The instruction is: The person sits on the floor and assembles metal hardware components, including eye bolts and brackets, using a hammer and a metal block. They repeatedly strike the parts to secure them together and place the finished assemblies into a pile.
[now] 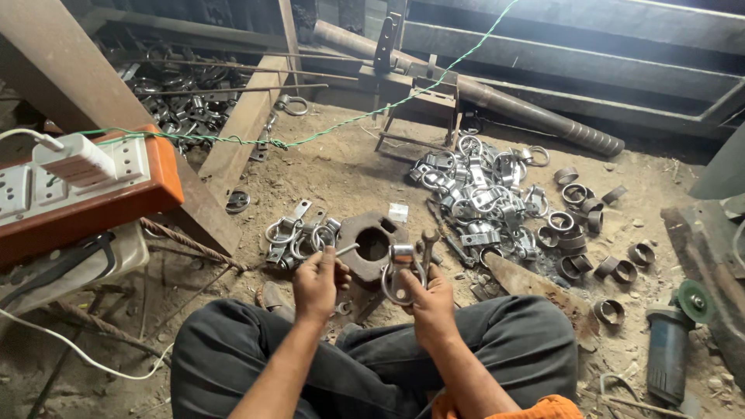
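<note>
Left hand closed around one thin metal pin, right hand closed on one ring clamp and one hammer, one iron block between, clamp pile uncounted

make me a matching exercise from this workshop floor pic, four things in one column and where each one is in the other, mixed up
Things:
1. metal ring clamp
2. angle grinder
3. power strip
4. short metal rings

Places:
A. on the ground at the far right, beside the person's knee
B. raised at the left edge, with a white plug in it
C. held in the right hand, with a tool
D. scattered on the dirt to the right of the pile of shiny clamps

Pairs: 1-C, 2-A, 3-B, 4-D
</note>
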